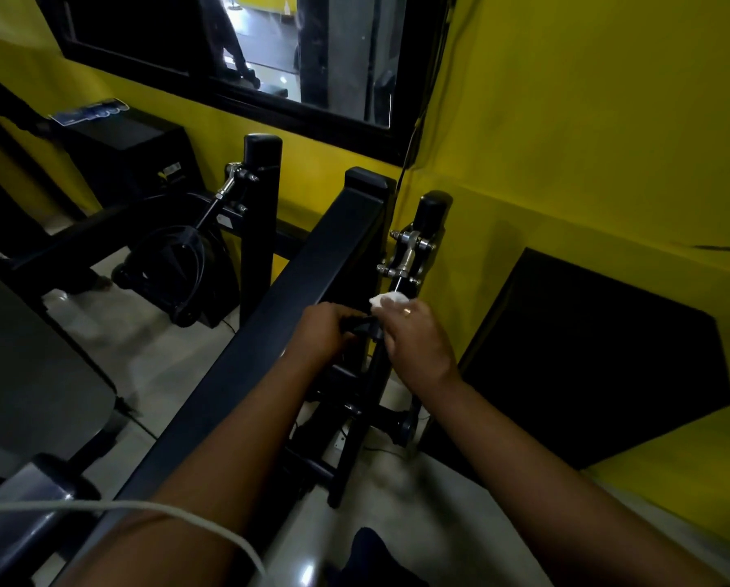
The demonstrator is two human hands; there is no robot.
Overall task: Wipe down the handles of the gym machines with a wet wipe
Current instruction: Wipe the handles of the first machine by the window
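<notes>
white wipe [391,299] in right hand [418,341], left hand [319,332] grips handle [361,324].

Tight spot: the black beam [270,324] crowds the left and the yellow wall [566,163] the right. A bolted joint [408,256] blocks straight ahead, but there's open floor [418,493] lower down.

A yellow wall [566,120] carries a black-framed window [227,91], possibly a mirror. At left, a black box [130,154] bears a blue item [90,112]. A white cord [143,508] crosses above the pale floor [418,523].
</notes>
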